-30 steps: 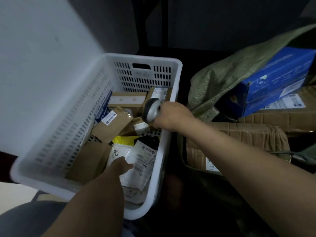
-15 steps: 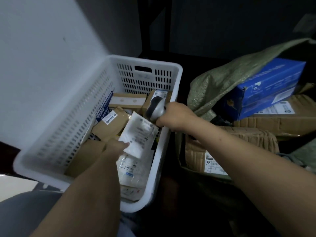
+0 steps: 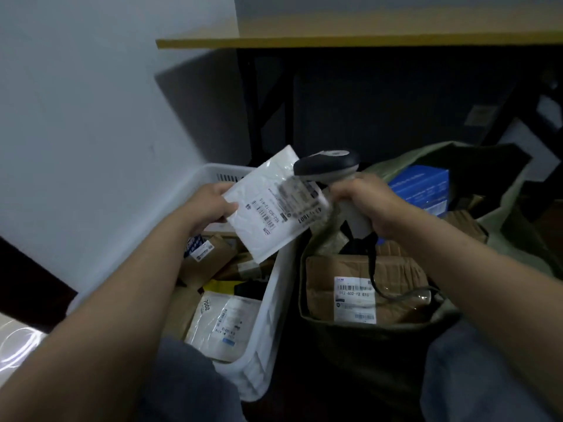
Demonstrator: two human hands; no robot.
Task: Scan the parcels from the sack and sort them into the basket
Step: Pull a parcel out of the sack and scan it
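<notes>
The floor [image 3: 15,345] shows only as a pale, glossy patch at the lower left. The white slotted basket [image 3: 274,303] stands close against the wall [image 3: 91,117], and the green sack [image 3: 365,345] sits just beside it on the right. Where their bases meet the floor is hidden in shadow.

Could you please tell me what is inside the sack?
In the sack: a labelled brown box, a blue box behind it, more brown cartons at right. Anything beneath them is covered.
</notes>
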